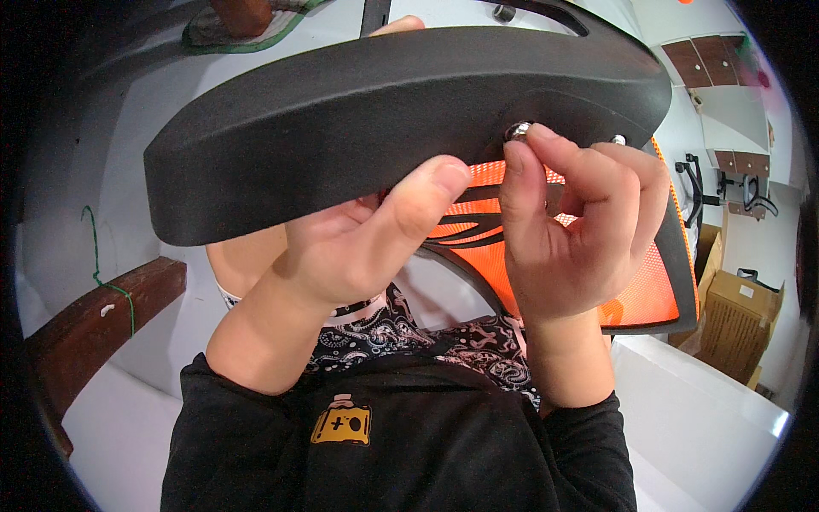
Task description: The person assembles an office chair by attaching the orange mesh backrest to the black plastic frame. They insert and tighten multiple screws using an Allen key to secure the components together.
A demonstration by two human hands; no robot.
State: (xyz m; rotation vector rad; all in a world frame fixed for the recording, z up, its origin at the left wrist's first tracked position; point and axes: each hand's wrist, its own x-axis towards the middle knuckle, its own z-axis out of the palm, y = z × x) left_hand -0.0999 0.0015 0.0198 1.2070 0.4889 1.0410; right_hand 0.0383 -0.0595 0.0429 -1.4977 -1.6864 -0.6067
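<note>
A black plastic chair armrest (pixel 324 128) stretches across the upper middle, its wide end at the left. My left hand (pixel 367 235) grips it from below, thumb pressed on the near face and fingertips showing over the far edge. At the armrest's right part, a shiny metal bolt (pixel 517 131) sits at its surface. Thumb and index finger of my right hand (pixel 584 213) pinch that bolt's head. Another silver bolt (pixel 618 140) shows farther right, just past my bent fingers. Behind and below both hands is an orange mesh chair part (pixel 644 286) with a black frame.
A dark brown wooden piece (pixel 111 299) with green string (pixel 95 243) stands at the left. A small dark cylinder (pixel 504 13) lies beyond the armrest. On the right are cardboard boxes (pixel 740 324) and black chair parts (pixel 698 189).
</note>
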